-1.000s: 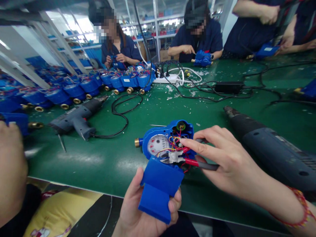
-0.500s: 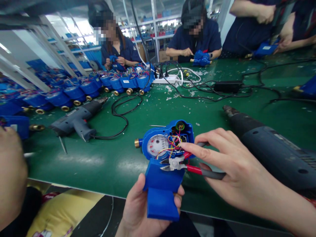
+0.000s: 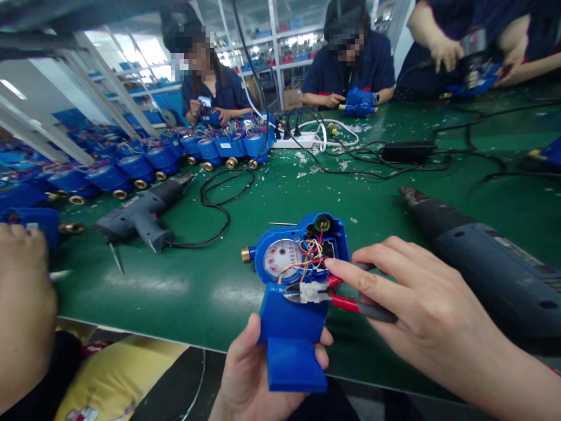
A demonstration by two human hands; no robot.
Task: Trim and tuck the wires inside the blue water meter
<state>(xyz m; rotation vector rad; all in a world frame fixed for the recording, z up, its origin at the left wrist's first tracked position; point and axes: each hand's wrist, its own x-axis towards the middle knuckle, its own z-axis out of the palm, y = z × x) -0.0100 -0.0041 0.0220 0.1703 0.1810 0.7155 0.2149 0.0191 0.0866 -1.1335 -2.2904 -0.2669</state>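
Your left hand (image 3: 263, 380) grips the blue water meter (image 3: 298, 275) from below by its hinged lid, thumb and fingers wrapped around the lower blue block, and holds it at the near edge of the green table (image 3: 197, 286). Over the last second you have turned the meter so the lid now hangs almost straight down instead of slanting to your left; the dial and the open wiring bay face you more squarely. Your right hand (image 3: 421, 316) is closed around the red-handled side cutters (image 3: 324, 295), index finger stretched along the top toward the bundle of coloured wires (image 3: 309, 257). The cutter nose has dropped a little: it sat up in the wires a second ago and now lies just below them, on the lid's top edge, jaws nearly together with nothing visibly between them. That reads as a pause between snips rather than a cut under way, though I cannot tell whether a wire end was trimmed.

A dark electric screwdriver (image 3: 482, 263) lies just beside your right hand, and a grey one (image 3: 140, 216) rests well off to the left, before a row of blue meters (image 3: 175, 155)
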